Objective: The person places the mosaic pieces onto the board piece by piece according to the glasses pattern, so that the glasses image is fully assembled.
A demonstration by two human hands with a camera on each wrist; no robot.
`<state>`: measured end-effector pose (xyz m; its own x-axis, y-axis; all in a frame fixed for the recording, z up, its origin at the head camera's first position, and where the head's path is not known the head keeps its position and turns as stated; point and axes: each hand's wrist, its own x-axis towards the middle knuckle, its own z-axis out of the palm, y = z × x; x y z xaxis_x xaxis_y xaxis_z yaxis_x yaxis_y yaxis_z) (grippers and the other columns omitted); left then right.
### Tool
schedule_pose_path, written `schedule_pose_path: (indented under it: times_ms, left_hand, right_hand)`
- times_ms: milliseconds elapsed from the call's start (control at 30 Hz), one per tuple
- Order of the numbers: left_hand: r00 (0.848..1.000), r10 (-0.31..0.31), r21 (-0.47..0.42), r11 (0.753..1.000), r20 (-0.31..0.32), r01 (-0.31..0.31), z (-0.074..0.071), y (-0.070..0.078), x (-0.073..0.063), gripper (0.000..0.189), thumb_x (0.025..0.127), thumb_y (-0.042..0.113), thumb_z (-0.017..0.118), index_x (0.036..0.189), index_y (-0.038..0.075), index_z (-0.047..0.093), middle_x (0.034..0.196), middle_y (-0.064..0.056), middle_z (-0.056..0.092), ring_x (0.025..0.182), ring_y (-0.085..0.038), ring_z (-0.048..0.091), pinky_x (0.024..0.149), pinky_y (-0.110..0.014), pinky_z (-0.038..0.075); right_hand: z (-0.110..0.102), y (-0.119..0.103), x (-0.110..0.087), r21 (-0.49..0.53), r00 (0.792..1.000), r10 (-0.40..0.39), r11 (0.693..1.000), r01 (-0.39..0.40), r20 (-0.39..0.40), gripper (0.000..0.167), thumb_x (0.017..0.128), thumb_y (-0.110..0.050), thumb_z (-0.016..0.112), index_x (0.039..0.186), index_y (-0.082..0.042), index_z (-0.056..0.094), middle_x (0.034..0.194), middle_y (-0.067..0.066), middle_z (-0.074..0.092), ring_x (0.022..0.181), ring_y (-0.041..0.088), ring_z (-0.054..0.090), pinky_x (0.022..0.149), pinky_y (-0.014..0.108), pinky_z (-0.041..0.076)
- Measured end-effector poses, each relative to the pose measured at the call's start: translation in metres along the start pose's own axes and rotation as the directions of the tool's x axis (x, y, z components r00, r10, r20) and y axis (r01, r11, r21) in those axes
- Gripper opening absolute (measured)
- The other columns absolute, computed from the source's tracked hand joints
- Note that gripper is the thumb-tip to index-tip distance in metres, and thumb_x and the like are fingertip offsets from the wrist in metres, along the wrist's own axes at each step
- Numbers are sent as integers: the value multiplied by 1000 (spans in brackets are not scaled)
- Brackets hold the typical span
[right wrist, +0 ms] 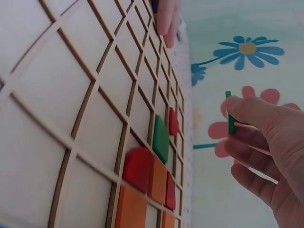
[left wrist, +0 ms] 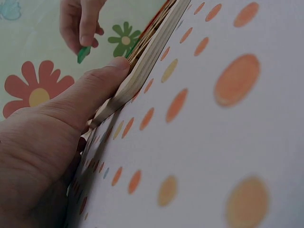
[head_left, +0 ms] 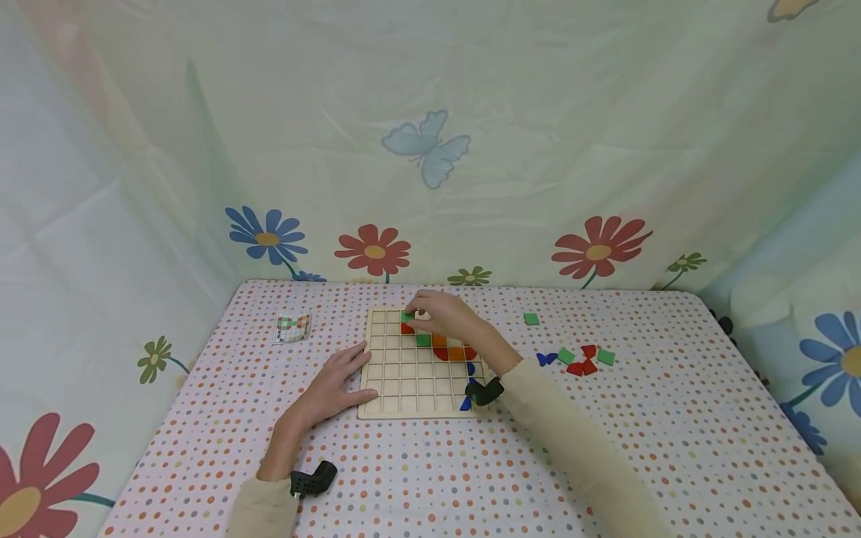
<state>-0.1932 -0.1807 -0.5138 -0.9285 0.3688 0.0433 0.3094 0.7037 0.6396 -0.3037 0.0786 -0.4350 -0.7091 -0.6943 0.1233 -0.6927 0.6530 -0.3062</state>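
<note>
A wooden grid board [head_left: 390, 385] lies on the dotted tablecloth. Over its far rows, my right hand [head_left: 447, 314] pinches a thin green square tile [right wrist: 231, 114] between thumb and fingers, held above the surface. Along the board's left side rests my left hand [head_left: 328, 387], fingers spread and thumb [left wrist: 102, 85] against the edge. Set in the grid are a red piece [right wrist: 173, 122], a green square [head_left: 423, 341], and several orange and red pieces [head_left: 455, 354]. Blue pieces [head_left: 471, 368] sit at the right side, partly hidden by my right arm and wrist camera.
To the left lies a small card [head_left: 292, 329] with a coloured grid pattern. Right of the board are a lone green tile [head_left: 531, 319], blue pieces [head_left: 547, 359], several red pieces [head_left: 589, 366] and another green tile [head_left: 606, 357]. A flowered curtain [head_left: 430, 224] hangs behind the table.
</note>
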Motion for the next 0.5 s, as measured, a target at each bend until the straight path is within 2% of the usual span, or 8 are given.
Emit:
schedule_pose_path:
  times_ms: [200,367,500]
  left_hand:
    - [1000,6,4,1000,-2,-6,0,-1,-1,81,85,50,70,151,15,38,162,-4,23,150,-33,19,114,-61,27]
    - [1000,11,6,1000,0,-11,0,-1,0,81,85,51,69,151,16,37,163,-3,22,150,-33,18,113,-61,27]
    - [1000,15,21,1000,-4,-14,0,-1,1,81,86,52,68,151,17,37,163,-3,22,150,-33,19,113,-60,28]
  right_hand:
    - [14,-5,21,-42,997,-61,997,63,57,22,92,-25,68,110,-13,72,109,2,68,98,16,64,86,30,55]
    - [22,-8,30,-102,991,-42,993,55,125,24,93,-30,66,111,-15,72,111,1,67,101,16,63,89,32,54]
    - [25,-10,32,-137,991,-28,989,47,134,22,93,-31,66,109,-17,73,109,0,67,99,15,63,86,33,55]
